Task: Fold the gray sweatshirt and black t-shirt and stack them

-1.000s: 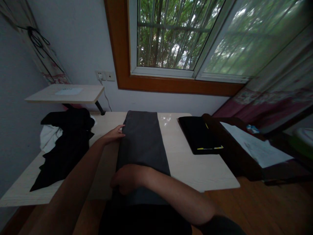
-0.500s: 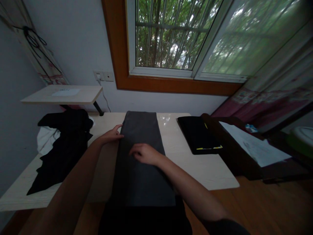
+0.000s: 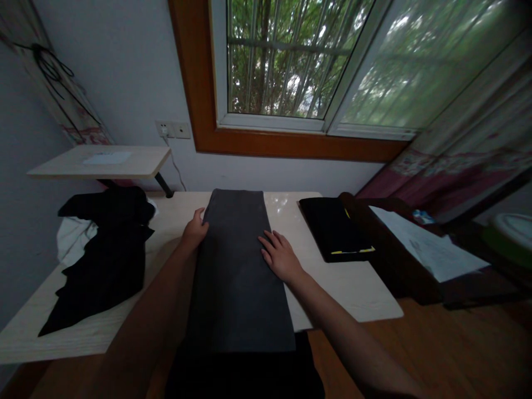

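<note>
Smooth dark-grey cloth (image 3: 236,277) lies in a long rectangle; left hand (image 3: 194,229) and right hand (image 3: 283,258) touch its edges, fingers apart.

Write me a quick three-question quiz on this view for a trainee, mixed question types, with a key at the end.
1. True or false: the left hand is at the right-hand edge of the grey cloth.
2. Which thing lies against the white cloth?
A) the grey cloth
B) the black cloth
C) the right hand
3. Fill in: as pictured, the black item with yellow marks lies to the ____ of the grey cloth.

Key: 1. False, it is at the left-hand edge. 2. B. 3. Right.
</note>
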Available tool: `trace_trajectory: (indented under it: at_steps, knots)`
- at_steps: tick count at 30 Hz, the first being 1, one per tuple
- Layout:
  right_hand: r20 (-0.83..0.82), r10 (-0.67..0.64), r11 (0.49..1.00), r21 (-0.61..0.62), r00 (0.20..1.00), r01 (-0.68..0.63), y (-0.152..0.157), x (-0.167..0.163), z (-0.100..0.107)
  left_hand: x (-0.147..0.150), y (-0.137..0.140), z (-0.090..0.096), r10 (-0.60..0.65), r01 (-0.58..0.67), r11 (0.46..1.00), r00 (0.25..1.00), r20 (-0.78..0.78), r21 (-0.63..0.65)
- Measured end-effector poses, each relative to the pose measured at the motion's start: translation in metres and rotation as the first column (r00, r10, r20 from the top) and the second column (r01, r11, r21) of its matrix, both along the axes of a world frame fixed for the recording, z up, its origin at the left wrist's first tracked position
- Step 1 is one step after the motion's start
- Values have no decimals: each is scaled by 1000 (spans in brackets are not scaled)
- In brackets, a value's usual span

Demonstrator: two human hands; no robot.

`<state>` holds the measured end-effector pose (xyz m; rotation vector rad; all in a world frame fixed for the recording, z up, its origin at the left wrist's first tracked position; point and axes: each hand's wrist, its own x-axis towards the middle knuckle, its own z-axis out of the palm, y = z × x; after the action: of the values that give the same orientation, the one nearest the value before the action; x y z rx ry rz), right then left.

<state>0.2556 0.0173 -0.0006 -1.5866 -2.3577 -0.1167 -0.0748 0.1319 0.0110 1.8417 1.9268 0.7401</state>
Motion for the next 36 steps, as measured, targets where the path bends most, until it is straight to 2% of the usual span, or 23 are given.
trace_trajectory:
  at_steps: [3, 7, 10, 12, 15, 18, 23, 28, 33, 36]
  knots:
    - [18, 5, 1000, -7, 1000, -5, -3, 2, -1, 6, -8, -5, 45, -36, 995, 995, -92, 98]
    - [11, 1, 1000, -13, 1000, -1, -4, 3, -2, 10, -16, -12, 48, 5, 976, 971, -235, 218]
    - [-4, -1, 1000, -32, 1000, 1, -5, 4, -1, 2, -22, -15, -4, 54, 973, 976, -220, 225]
    - [-16, -1, 999, -50, 1000, 0, -5, 3, 1, -7, -30, -15, -84, 120, 969, 982, -171, 214]
    - [-40, -3, 997, -73, 999, 0, -5, 3, 4, -18, -50, -16, -207, 215, 964, 976, -63, 159]
    - [-62, -10, 997, -80, 998, 5, -5, 3, 4, -25, -78, -15, -275, 272, 956, 961, 18, 107]
    - [-87, 1, 997, -83, 996, -8, -4, 5, 3, -29, -120, -11, -338, 339, 941, 939, 68, 0]
    - [-107, 13, 997, -70, 994, -20, -4, 6, 3, -37, -146, -3, -389, 396, 913, 918, 84, -96]
    - [-138, -38, 998, -59, 990, 30, -2, 7, 1, -51, -158, 17, -502, 526, 810, 850, 159, -257]
    - [-145, -103, 993, -66, 984, 94, -1, 8, -1, -60, -154, 31, -560, 583, 704, 807, 189, -405]
